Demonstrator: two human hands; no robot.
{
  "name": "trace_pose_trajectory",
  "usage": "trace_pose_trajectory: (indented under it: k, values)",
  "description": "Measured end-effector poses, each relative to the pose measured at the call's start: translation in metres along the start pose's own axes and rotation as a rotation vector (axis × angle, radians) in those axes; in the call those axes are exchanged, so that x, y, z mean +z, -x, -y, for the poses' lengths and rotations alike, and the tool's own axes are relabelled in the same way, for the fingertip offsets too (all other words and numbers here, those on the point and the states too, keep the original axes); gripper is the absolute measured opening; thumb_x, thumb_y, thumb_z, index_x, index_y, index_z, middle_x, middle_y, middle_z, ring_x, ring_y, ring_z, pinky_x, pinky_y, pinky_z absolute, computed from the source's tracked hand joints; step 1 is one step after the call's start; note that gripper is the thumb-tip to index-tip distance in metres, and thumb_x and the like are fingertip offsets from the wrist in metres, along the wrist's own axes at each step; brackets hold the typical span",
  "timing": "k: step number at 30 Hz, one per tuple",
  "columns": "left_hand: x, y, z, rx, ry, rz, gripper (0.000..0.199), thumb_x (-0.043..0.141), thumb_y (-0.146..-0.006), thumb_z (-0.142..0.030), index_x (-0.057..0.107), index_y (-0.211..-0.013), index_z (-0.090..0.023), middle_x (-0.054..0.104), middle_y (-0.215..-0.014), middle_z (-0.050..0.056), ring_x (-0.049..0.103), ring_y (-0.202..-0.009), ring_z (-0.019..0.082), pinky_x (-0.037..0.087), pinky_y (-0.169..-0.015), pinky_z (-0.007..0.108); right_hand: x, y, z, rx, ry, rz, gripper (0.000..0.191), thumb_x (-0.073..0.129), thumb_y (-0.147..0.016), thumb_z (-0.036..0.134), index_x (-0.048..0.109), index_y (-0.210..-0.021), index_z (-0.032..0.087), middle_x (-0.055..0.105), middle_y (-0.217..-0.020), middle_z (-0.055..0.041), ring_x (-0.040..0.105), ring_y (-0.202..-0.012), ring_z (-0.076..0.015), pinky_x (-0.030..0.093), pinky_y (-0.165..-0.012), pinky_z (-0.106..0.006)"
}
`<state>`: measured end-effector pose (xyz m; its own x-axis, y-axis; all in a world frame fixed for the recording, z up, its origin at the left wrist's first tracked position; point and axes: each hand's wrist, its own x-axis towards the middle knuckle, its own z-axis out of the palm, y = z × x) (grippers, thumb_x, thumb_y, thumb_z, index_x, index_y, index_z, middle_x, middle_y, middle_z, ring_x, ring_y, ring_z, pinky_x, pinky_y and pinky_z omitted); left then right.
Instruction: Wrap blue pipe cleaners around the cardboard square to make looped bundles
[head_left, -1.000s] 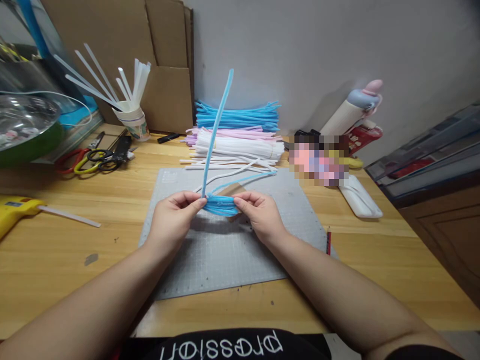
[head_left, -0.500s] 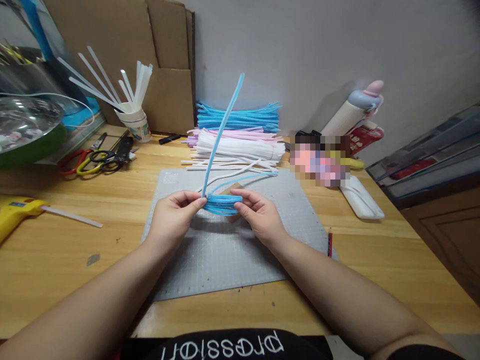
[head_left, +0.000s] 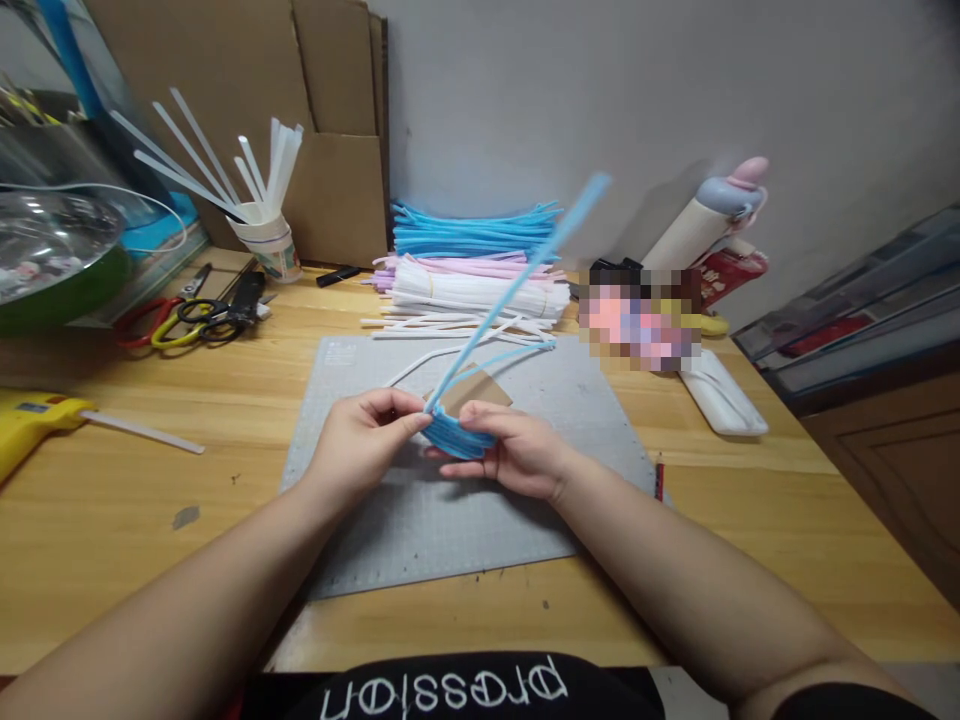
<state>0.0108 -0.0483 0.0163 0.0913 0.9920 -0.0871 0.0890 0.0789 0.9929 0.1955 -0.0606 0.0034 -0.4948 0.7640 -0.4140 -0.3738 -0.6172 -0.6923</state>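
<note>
A folded bundle of blue pipe cleaners (head_left: 459, 436) is held between my two hands above the grey cutting mat (head_left: 420, 540). My left hand (head_left: 375, 430) pinches its left end with thumb and forefinger. From that pinch one long blue stem slants up and to the right, its tip blurred. My right hand (head_left: 521, 450) grips the bundle's right side, thumb on top and fingers beneath. Behind the bundle, a small brown cardboard piece (head_left: 487, 388) lies on the mat, partly hidden. A thin blue stem and a white pipe cleaner (head_left: 424, 358) stretch behind the hands.
Blue pipe cleaners (head_left: 472, 232) and white pipe cleaners (head_left: 480, 285) are stacked by the wall. Scissors (head_left: 180, 320), a cup of glue sticks (head_left: 266, 245) and a yellow glue gun (head_left: 37, 425) sit left. A pencil (head_left: 659, 478), a white case (head_left: 724, 393) and a bottle (head_left: 697, 220) are right.
The long blue stem has swung from nearly upright over to the right. The bundle has tilted and shifted slightly right and down, and my right hand has turned with its fingers under it.
</note>
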Motion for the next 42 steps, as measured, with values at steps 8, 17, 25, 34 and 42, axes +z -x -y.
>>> trace_pose_trajectory:
  k: [8,17,25,34,42]
  values:
    - [0.0,0.002,0.001,-0.009,-0.04,0.165,0.012,0.074,-0.064,-0.028,0.071,-0.067,-0.017,0.07,-0.065,0.005,0.063,-0.061,0.018,0.049,-0.062,0.03,-0.004,0.002,0.0,0.1,0.252,0.245,0.023,0.051,-0.089,0.038,0.059,-0.095,0.017,0.066,-0.08,-0.0052,0.054,-0.054,-0.0093,0.039,-0.042,-0.019]
    - [-0.001,0.004,0.004,0.08,-0.181,0.167,0.01,0.072,-0.068,-0.028,0.072,-0.069,-0.018,0.072,-0.07,0.005,0.065,-0.069,0.02,0.049,-0.065,0.029,0.004,0.003,-0.019,-0.554,1.018,-0.17,0.02,0.05,-0.09,0.036,0.059,-0.082,0.02,0.062,-0.082,-0.001,0.056,-0.076,-0.0153,0.043,-0.07,-0.029]
    - [0.001,0.004,0.007,0.019,-0.062,0.177,0.014,0.074,-0.068,-0.028,0.07,-0.073,-0.016,0.07,-0.072,0.004,0.063,-0.068,0.017,0.048,-0.066,0.028,0.004,0.003,-0.021,-0.623,0.977,-0.13,0.017,0.048,-0.092,0.029,0.062,-0.094,0.02,0.064,-0.091,-0.0033,0.059,-0.085,-0.0161,0.044,-0.077,-0.028]
    - [0.006,0.001,0.006,-0.032,0.138,0.132,0.032,0.08,-0.057,-0.022,0.056,-0.079,-0.018,0.063,-0.059,-0.005,0.059,-0.055,0.012,0.046,-0.056,0.023,0.004,0.003,-0.021,-0.629,1.024,-0.134,0.019,0.045,-0.093,0.03,0.061,-0.094,0.02,0.063,-0.084,-0.0014,0.057,-0.078,-0.015,0.043,-0.072,-0.027]
    - [0.004,-0.002,0.011,-0.218,0.209,0.196,0.032,0.081,-0.056,-0.023,0.069,-0.085,-0.015,0.07,-0.068,0.001,0.063,-0.061,0.013,0.048,-0.065,0.025,0.003,0.0,-0.024,-0.651,1.0,-0.139,0.018,0.047,-0.092,0.026,0.063,-0.098,0.021,0.068,-0.097,-0.0036,0.061,-0.09,-0.0172,0.045,-0.079,-0.029]
